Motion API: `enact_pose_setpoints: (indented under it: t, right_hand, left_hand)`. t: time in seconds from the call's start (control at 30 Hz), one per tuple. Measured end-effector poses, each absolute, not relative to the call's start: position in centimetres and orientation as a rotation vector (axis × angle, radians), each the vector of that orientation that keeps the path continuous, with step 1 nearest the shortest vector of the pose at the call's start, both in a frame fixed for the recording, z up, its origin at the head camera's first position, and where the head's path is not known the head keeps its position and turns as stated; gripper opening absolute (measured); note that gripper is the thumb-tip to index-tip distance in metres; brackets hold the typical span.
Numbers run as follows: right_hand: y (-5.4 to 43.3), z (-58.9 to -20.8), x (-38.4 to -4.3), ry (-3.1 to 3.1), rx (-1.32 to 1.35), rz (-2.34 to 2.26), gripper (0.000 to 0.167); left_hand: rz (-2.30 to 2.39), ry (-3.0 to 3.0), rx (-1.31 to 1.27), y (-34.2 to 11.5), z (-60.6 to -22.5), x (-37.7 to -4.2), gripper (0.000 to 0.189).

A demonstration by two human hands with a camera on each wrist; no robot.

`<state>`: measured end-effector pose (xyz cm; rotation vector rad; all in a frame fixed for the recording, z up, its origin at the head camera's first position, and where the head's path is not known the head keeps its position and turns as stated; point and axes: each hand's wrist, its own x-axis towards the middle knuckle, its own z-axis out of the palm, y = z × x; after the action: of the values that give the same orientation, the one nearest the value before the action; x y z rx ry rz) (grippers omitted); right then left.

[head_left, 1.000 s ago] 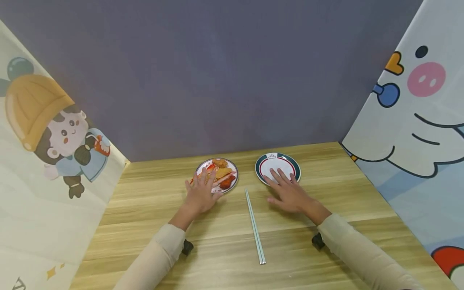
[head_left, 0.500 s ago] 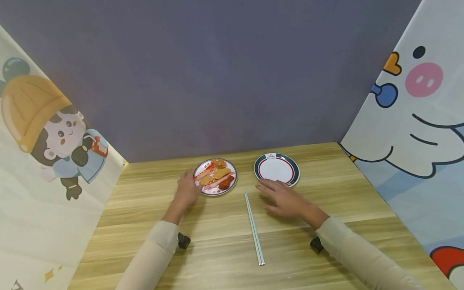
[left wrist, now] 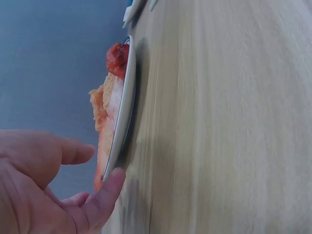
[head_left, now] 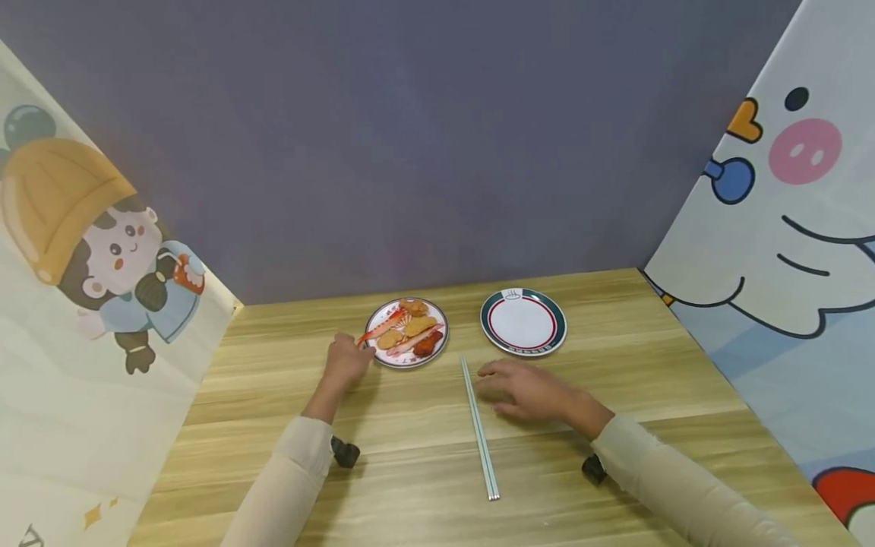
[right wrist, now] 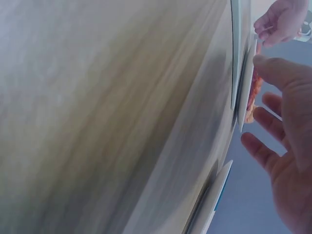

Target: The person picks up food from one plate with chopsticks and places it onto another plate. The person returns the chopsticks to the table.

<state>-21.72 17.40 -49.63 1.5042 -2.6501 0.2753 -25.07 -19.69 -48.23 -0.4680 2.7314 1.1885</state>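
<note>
My left hand (head_left: 347,359) is at the left rim of a round plate (head_left: 409,366) of food. In the left wrist view a fingertip (left wrist: 113,183) overlaps the rim, with a gap between thumb and fingers. An orange-red stick-like food piece (head_left: 380,328) lies at the plate's left side, its end by the fingers; whether they touch cannot be told. Breaded pieces (head_left: 418,326), a pale pink strip and a dark red piece (head_left: 425,347) share the plate. Over the table, my right hand (head_left: 529,390) has loosely bent fingers, holds nothing and is right of the pale green chopsticks (head_left: 481,433).
A bare white plate (head_left: 522,323) with green and red rings stands behind the right hand. The wooden table (head_left: 410,471) ends at a grey wall panel (head_left: 410,152). Cartoon-printed panels flank it, left (head_left: 68,365) and right (head_left: 772,243).
My left hand has drawn back from over the food to the plate's left edge. The right hand has left the bare plate, moving toward me and slightly left. Plates and chopsticks stay put.
</note>
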Motion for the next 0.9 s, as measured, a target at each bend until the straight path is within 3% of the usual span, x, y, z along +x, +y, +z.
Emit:
enact_pose_setpoints:
  t: [0.13, 0.27, 0.5, 0.9]
  right_hand:
    - [17.0, -49.6, -21.4, -2.631, 1.565, 0.296, 0.042]
    - [16.6, -49.8, -21.1, -2.578, 1.618, 0.302, 0.038]
    - [16.0, -50.5, -20.9, -2.338, 1.775, 0.303, 0.028]
    - [15.6, -50.7, -20.0, -2.328, 1.867, 0.28, 0.026]
  left_hand:
    - [1.274, 2.638, -0.486, -19.6, -48.2, -25.0, 0.025]
    - [1.43, 2.51, -0.475, -19.5, -48.6, -24.9, 0.019]
    - [1.629, 2.415, -0.518, -18.9, -49.6, -24.9, 0.027]
    - [1.759, 2.366, -0.655, -17.7, -50.1, -24.3, 0.052]
